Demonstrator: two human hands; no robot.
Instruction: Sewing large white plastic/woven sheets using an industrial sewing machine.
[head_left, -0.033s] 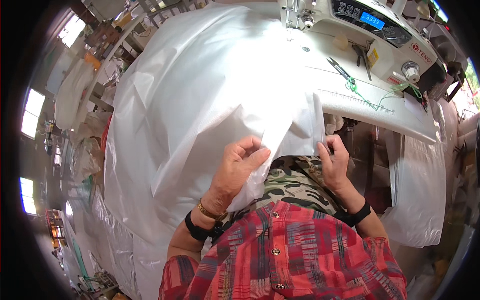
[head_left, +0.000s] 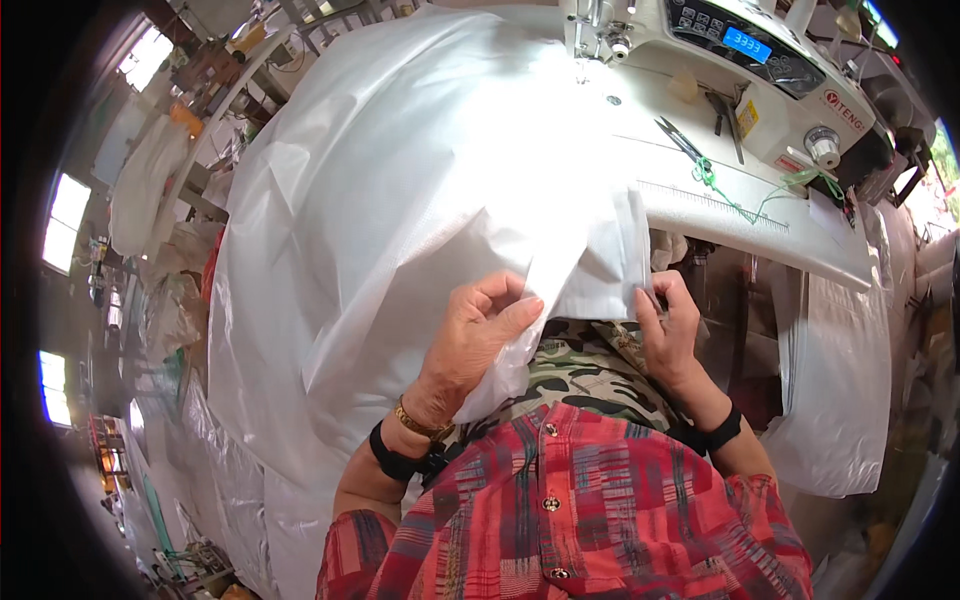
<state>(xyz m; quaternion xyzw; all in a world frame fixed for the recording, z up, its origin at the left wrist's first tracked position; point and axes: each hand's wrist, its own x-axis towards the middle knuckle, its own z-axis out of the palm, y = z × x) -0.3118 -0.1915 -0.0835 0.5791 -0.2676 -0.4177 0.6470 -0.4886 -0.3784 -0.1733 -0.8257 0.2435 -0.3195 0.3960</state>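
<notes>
A large sheet of white, slightly glossy material [head_left: 360, 220] spreads over the sewing machine table and drapes down to my left and over my lap. My left hand [head_left: 468, 335] is closed on a folded strip of it, thumb on top, fingers partly hidden underneath. Farther right, my right hand [head_left: 672, 330] pinches the sheet's right edge near its lower corner between thumb and fingers. The section between my hands hangs fairly flat above my camouflage trousers [head_left: 595, 370]. Bright light washes out the sheet near the needle area [head_left: 588, 68] of the sewing machine [head_left: 790, 90].
Dark-bladed scissors [head_left: 685, 140] tied with green string lie on the white machine table [head_left: 830, 250], beside a printed ruler scale [head_left: 710, 203]. A dark slim tool [head_left: 728, 125] rests behind them. More white sheeting [head_left: 840, 390] hangs at the right, below the table edge.
</notes>
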